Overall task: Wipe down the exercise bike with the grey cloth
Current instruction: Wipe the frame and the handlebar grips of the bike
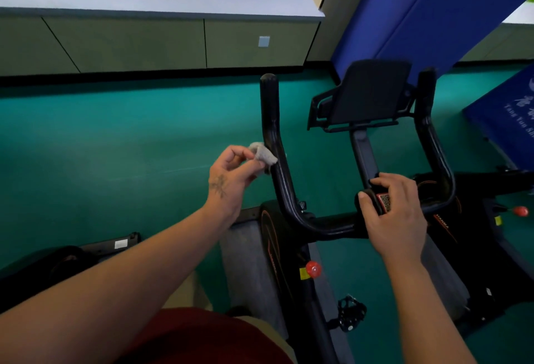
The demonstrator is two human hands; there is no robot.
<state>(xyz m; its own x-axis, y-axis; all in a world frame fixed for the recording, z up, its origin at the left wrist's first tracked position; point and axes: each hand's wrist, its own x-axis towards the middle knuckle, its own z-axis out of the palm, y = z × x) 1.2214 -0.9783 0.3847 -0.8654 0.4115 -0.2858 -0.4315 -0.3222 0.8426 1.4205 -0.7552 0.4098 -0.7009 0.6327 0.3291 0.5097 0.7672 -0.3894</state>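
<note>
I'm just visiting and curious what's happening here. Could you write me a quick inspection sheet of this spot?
Surface: teal-green floor.
Job's things: black exercise bike; small crumpled grey cloth touching its left handlebar.
Clutter: folded blue mat; second black bike to the right.
Hands: left hand pinches the cloth; right hand grips the handlebar's centre.
Cables: nothing seen.
Surroundings: olive cabinets with pale counter, greenery beyond.

Left hand (231, 178) pinching — right hand (396, 213) gripping, both arms outstretched.
</note>
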